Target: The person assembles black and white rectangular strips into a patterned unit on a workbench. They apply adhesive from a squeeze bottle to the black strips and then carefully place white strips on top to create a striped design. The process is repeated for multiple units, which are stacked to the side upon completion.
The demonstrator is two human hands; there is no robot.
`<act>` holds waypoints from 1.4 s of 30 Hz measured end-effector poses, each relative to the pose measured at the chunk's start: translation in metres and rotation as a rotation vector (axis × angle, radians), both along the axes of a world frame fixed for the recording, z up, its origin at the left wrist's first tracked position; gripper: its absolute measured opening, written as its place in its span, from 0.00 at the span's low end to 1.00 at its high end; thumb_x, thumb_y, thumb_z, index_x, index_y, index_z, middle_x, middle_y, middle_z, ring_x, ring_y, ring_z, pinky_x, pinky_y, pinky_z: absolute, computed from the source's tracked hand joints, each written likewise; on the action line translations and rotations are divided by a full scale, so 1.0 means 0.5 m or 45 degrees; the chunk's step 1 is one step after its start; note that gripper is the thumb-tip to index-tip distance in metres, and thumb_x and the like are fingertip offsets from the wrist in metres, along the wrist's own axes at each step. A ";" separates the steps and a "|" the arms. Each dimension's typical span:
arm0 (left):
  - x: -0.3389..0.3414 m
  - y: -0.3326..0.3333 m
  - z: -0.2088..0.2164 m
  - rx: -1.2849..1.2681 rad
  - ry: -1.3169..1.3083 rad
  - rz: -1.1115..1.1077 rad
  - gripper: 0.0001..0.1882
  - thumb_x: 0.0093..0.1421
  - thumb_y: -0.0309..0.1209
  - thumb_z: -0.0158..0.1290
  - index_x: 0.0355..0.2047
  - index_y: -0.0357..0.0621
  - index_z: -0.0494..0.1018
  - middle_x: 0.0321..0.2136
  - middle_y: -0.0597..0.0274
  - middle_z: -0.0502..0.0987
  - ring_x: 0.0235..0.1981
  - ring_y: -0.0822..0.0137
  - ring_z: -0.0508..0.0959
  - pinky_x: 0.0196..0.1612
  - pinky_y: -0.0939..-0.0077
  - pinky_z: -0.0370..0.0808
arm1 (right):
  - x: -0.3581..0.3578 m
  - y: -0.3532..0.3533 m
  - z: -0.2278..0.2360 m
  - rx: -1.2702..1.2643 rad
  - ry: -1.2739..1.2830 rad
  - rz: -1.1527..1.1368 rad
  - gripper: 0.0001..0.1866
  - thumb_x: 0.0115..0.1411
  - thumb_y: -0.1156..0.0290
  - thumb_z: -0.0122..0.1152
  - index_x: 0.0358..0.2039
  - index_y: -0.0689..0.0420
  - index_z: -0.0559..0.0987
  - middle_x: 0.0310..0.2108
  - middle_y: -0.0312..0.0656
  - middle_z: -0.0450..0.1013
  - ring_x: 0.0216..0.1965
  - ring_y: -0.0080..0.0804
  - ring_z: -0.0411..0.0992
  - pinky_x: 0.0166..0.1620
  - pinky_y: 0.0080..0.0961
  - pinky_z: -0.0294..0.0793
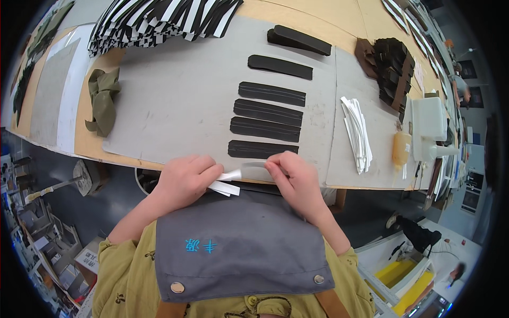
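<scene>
We see bright, even light over the counter, with soft, faint shadows on its surface, while the floor below the counter is noticeably dimmer. We find the middle of the counter reasonably sharp, but its straight edges bow, the background beyond its right end turns soft, and black vignetting swallows the corners.

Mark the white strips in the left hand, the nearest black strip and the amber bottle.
White strips [229, 188]: head view, a free end.
Nearest black strip [263, 149]: head view, top face.
Amber bottle [401, 148]: head view, mid-body.
</scene>
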State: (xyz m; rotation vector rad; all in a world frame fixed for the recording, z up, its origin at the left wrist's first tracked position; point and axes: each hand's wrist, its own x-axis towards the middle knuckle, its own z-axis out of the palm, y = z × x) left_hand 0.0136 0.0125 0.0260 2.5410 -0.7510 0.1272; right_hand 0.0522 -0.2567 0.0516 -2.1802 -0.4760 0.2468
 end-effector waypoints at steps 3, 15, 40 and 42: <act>-0.011 -0.001 -0.026 -0.060 -0.177 0.021 0.21 0.44 0.25 0.62 0.42 0.50 0.85 0.29 0.70 0.77 0.26 0.69 0.77 0.25 0.72 0.73 | 0.013 0.026 -0.009 0.039 0.011 -0.013 0.07 0.68 0.68 0.65 0.35 0.58 0.81 0.29 0.41 0.77 0.27 0.38 0.75 0.31 0.30 0.74; -0.005 -0.017 -0.052 -0.094 -0.189 0.134 0.27 0.46 0.25 0.61 0.50 0.54 0.84 0.29 0.72 0.76 0.25 0.71 0.76 0.25 0.75 0.73 | 0.032 0.067 -0.034 -0.250 -0.086 -0.031 0.11 0.67 0.64 0.64 0.32 0.57 0.81 0.29 0.41 0.79 0.31 0.42 0.78 0.33 0.36 0.76; 0.001 -0.017 -0.044 -0.082 -0.102 0.174 0.31 0.49 0.22 0.58 0.56 0.52 0.81 0.32 0.71 0.75 0.29 0.70 0.78 0.29 0.73 0.76 | 0.037 0.071 -0.044 -0.325 -0.188 -0.020 0.11 0.65 0.64 0.66 0.30 0.56 0.80 0.27 0.40 0.79 0.30 0.42 0.79 0.31 0.37 0.76; 0.003 -0.019 -0.045 -0.090 -0.110 0.185 0.32 0.45 0.22 0.59 0.55 0.52 0.82 0.31 0.70 0.76 0.28 0.69 0.78 0.28 0.73 0.76 | 0.037 0.072 -0.045 -0.324 -0.196 -0.024 0.11 0.65 0.64 0.66 0.30 0.56 0.80 0.27 0.40 0.79 0.30 0.42 0.79 0.31 0.37 0.76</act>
